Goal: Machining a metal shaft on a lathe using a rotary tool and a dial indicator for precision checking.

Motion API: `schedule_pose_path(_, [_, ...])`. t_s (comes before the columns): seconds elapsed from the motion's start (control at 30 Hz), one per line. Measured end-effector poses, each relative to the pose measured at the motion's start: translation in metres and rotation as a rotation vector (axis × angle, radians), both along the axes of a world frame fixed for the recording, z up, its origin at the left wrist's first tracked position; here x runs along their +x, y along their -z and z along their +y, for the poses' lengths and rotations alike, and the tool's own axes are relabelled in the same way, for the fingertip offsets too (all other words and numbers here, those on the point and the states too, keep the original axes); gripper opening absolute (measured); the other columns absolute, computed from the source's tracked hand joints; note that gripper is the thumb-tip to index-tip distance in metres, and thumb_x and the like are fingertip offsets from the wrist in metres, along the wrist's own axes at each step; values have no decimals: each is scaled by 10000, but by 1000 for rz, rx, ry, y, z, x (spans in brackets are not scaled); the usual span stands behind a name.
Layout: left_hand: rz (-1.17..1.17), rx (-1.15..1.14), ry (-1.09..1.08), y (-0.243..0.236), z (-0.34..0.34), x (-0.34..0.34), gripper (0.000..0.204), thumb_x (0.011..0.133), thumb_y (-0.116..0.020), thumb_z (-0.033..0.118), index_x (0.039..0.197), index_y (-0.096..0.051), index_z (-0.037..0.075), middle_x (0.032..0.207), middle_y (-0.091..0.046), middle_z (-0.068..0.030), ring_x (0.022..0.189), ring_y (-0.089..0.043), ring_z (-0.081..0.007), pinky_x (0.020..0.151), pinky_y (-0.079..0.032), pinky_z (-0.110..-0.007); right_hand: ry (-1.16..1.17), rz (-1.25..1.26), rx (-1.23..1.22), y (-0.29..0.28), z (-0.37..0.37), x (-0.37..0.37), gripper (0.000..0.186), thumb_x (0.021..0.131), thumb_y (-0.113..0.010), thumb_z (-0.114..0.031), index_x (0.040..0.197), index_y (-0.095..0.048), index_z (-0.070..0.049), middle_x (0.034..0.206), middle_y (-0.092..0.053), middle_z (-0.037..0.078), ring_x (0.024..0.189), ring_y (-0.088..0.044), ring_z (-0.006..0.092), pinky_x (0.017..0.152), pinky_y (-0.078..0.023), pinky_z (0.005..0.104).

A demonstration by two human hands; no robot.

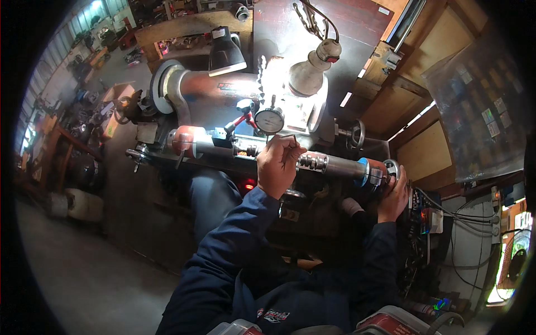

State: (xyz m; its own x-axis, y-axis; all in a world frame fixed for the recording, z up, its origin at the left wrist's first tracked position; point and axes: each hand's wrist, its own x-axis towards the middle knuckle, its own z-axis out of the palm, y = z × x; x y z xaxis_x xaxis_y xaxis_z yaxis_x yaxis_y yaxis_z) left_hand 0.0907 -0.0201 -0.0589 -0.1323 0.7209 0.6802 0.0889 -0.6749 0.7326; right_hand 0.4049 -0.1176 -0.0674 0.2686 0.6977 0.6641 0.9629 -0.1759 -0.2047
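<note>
A long steel shaft with several lobes, which looks like a camshaft [312, 162], lies across the machine between a left headstock [184, 140] and a right end housing [377, 170]. My left hand [276, 167] is over the middle of the shaft, its fingers pinched together. What they grip, if anything, is hidden. Just above those fingers stands a round dial gauge [269, 120] on a red jointed arm [240, 121]. At the right end, my right hand [393, 200] curls around the rim of a small metal handwheel [392, 169].
Behind the shaft are a copper-coloured cylinder [218, 87], a black lamp [226, 51] and a bright pale lamp [309, 72]. Another handwheel [356, 134] juts out at the right rear. Cables [463, 218] hang at right; cluttered shelving [61, 148] lines the left.
</note>
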Motion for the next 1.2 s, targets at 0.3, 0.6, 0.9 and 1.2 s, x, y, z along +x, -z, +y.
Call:
schedule_pose_path(0.3, [169,11,64,-8,5,-5,112,835,-668,-111,895,-616,-31,833,-676,-104,761,-709,-168,668,-560,-278,-3,-36,104,8,2,-2,456,1045,-395,-344,1373,-505,-47,1217,-660,194,1088,-633,369,949,-423,444])
schedule_pose_path(0.6, [151,-133,172,-7,5,-7,129,814,-700,-34,921,-658,22,872,-694,-122,753,-688,-259,674,-529,-338,-63,-53,15,5,-6,8,445,1020,-485,-264,1403,-435,-43,1242,-646,195,1105,-624,380,926,-424,470])
schedule_pose_path(0.9, [215,-79,88,-13,5,-3,68,833,-684,-24,870,-651,23,818,-696,-129,748,-687,-265,657,-526,-331,-125,-19,-66,-7,-11,9,491,999,-532,-210,1431,-368,-46,1269,-618,230,1100,-620,403,906,-443,483])
schedule_pose_path(1.2, [157,-14,58,-11,3,-8,124,855,-676,-13,965,-652,38,912,-675,-142,872,-674,-323,771,-536,-376,-226,71,-71,-20,-13,4,492,1034,-477,-312,1405,-420,6,1239,-605,276,1117,-581,475,935,-449,497])
